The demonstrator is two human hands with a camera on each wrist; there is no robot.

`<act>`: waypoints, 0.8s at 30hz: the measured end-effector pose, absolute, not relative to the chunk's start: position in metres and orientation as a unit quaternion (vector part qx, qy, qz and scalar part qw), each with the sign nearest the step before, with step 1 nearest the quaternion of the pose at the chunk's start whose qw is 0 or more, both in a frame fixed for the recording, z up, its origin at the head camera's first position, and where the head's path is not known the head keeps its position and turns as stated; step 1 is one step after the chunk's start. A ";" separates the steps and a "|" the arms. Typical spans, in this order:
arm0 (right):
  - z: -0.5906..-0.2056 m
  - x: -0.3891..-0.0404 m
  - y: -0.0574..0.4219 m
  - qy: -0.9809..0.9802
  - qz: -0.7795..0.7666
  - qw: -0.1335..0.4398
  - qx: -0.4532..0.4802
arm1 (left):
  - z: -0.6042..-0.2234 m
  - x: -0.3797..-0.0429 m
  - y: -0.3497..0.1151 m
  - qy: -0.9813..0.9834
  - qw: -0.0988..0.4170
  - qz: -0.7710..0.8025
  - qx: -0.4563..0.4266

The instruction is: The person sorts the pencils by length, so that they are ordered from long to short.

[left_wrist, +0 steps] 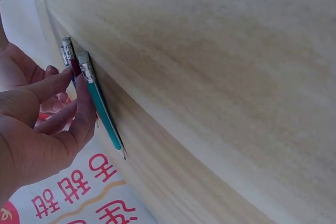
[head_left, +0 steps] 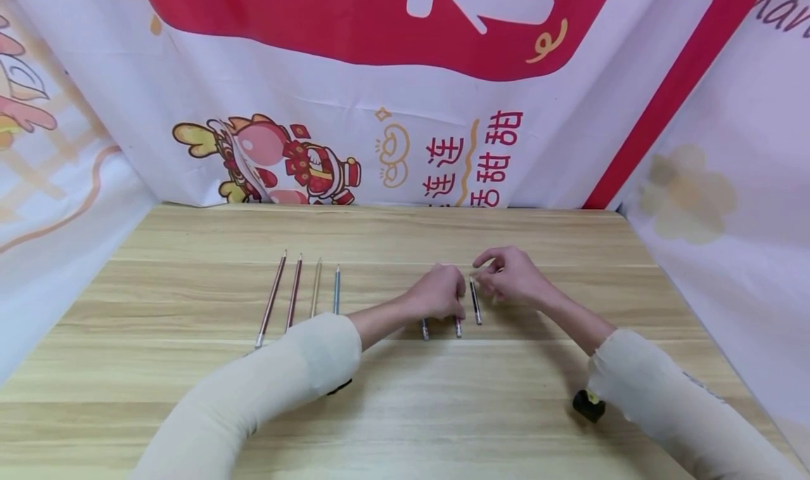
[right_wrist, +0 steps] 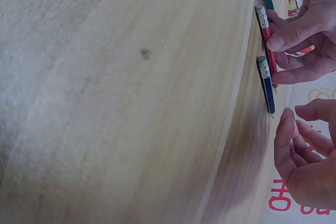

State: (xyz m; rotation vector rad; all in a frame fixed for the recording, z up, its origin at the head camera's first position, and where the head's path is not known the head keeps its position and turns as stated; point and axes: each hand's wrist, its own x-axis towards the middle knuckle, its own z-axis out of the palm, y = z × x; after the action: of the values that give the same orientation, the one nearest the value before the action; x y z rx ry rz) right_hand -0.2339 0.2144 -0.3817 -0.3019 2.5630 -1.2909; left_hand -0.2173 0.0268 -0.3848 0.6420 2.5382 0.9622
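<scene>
Well inside the woodgrain tabletop [head_left: 443, 410] edges, my left hand [head_left: 438, 294] pinches a slim red pencil [right_wrist: 266, 33]. My right hand [head_left: 511, 276] hangs loose.

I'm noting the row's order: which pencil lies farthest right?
The navy pencil, its tip by the right hand; the others, including the red pencil the left hand holds, lie further left.

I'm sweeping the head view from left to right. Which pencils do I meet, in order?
First maroon pencil, second maroon pencil, tan pencil, light blue pencil, teal pencil, red pencil, navy pencil.
</scene>
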 end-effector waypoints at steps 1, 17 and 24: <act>-0.382 -0.234 0.215 0.881 -0.442 0.127 -0.105 | -0.384 -0.217 0.027 0.895 0.178 0.341 0.225; -0.382 -0.229 0.215 0.882 -0.438 0.130 -0.118 | -0.381 -0.218 0.027 0.890 0.189 0.357 0.212; -0.379 -0.228 0.214 0.879 -0.444 0.141 -0.104 | -0.379 -0.218 0.027 0.893 0.190 0.355 0.202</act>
State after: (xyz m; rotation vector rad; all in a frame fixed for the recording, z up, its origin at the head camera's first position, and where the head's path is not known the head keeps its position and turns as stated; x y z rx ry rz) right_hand -0.2283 0.2135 -0.3791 -0.3017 2.5363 -1.2823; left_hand -0.2179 0.0270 -0.3787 0.5670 2.5090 0.9963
